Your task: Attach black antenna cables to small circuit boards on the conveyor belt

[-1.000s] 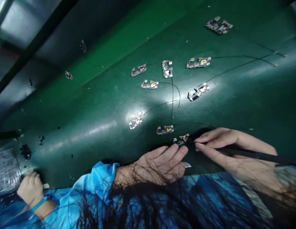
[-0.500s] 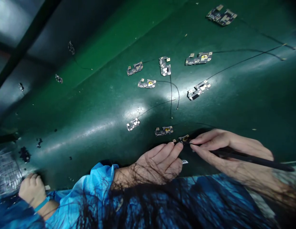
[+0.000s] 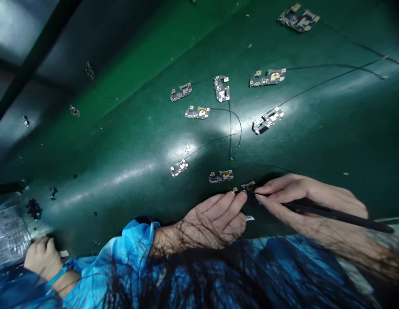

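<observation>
Near the front edge of the green work surface, my left hand (image 3: 219, 219) has its fingertips closed on a small circuit board (image 3: 249, 186). Most of that board is hidden beneath the fingers; two metal tabs and a dark edge show. My right hand (image 3: 302, 199) pinches slim black tweezers (image 3: 341, 218), held like a pen, with the back end pointing right. Their tip is at the board, right beside my left fingertips; I cannot tell what it grips. Just behind lies another circuit board (image 3: 221, 176) with a yellow patch and a thin black cable.
Several boards with thin cables lie farther back, among them one board (image 3: 268, 121) and another (image 3: 179, 168). A small white label (image 3: 249, 218) is beside my left hand. At far left are another person's hand (image 3: 45, 259), a clear plastic bag (image 3: 9, 234) and dark small parts (image 3: 34, 209).
My hands, the board and the tweezers stay almost in place, with the tweezers' back end shifting slightly. The other person's hand at the left has moved a little.
</observation>
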Action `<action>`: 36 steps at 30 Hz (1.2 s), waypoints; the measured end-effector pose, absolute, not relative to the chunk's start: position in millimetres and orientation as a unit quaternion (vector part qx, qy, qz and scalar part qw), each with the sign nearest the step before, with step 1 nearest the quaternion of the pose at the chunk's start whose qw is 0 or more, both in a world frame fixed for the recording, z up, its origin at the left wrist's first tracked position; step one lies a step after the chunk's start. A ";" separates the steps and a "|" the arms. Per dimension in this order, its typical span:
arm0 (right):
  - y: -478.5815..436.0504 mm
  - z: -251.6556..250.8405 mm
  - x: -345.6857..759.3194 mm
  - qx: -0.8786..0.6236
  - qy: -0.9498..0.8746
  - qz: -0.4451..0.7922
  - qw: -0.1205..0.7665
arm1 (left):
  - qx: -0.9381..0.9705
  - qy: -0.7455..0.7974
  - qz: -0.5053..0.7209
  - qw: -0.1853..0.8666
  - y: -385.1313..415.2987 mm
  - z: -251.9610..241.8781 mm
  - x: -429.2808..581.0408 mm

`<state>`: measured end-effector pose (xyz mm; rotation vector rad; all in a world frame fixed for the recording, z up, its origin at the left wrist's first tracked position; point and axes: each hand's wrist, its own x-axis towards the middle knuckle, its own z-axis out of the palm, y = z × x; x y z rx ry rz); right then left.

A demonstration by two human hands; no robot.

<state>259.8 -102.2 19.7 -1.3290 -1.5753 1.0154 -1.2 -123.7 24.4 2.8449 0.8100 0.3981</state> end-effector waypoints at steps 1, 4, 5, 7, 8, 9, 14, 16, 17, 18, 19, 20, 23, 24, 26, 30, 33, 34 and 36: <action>-102.1 19.8 259.6 -0.528 -0.625 0.403 0.410 | 0.950 0.271 0.137 0.077 -123.6 24.8 -1.1; -102.2 19.8 259.4 -0.529 -0.627 0.401 0.407 | 0.949 0.275 0.134 0.075 -122.5 27.2 0.2; -102.4 19.7 259.6 -0.527 -0.629 0.401 0.407 | 0.949 0.276 0.131 0.076 -121.9 28.1 0.8; -103.0 19.2 260.1 -0.523 -0.631 0.401 0.410 | 0.948 0.281 0.130 0.075 -120.8 29.0 2.0; -103.3 18.8 260.3 -0.523 -0.630 0.401 0.411 | 0.947 0.283 0.130 0.072 -120.2 29.0 2.6; -103.5 18.2 260.5 -0.522 -0.629 0.402 0.412 | 0.947 0.285 0.132 0.068 -119.8 28.7 3.1; -103.9 16.2 260.7 -0.514 -0.630 0.411 0.412 | 0.943 0.288 0.147 0.075 -119.5 26.6 5.1; -103.9 15.9 260.8 -0.511 -0.628 0.411 0.419 | 0.942 0.291 0.149 0.079 -120.2 26.8 5.8; -103.9 15.8 260.9 -0.510 -0.626 0.409 0.424 | 0.942 0.293 0.147 0.077 -120.6 26.9 6.2; -103.8 15.6 261.1 -0.510 -0.625 0.408 0.428 | 0.942 0.293 0.148 0.071 -120.9 26.9 6.6; -103.8 15.4 261.1 -0.510 -0.624 0.407 0.429 | 0.942 0.293 0.149 0.063 -121.2 26.7 7.1; -103.7 15.0 261.1 -0.508 -0.627 0.407 0.428 | 0.942 0.293 0.153 0.056 -121.4 26.1 7.6; -103.0 13.7 259.9 -0.501 -0.640 0.402 0.421 | 0.936 0.302 0.176 0.036 -121.5 23.2 9.4; -102.9 13.4 259.2 -0.502 -0.641 0.401 0.419 | 0.935 0.304 0.182 0.034 -121.4 22.0 9.9; -102.9 13.0 257.8 -0.506 -0.641 0.399 0.418 | 0.933 0.306 0.187 0.031 -121.6 19.9 10.4; -103.8 12.6 260.0 -0.501 -0.640 0.387 0.435 | 0.937 0.303 0.171 0.032 -123.5 18.2 6.6; -101.9 8.8 268.8 -0.479 -0.676 0.350 0.437 | 0.941 0.299 0.153 0.034 -127.7 17.2 -2.2; -99.9 6.1 272.2 -0.457 -0.712 0.324 0.424 | 0.943 0.291 0.158 0.035 -129.6 16.3 -5.9; -94.2 -1.3 277.4 -0.403 -0.793 0.254 0.380 | 0.949 0.272 0.155 0.034 -133.5 13.5 -12.9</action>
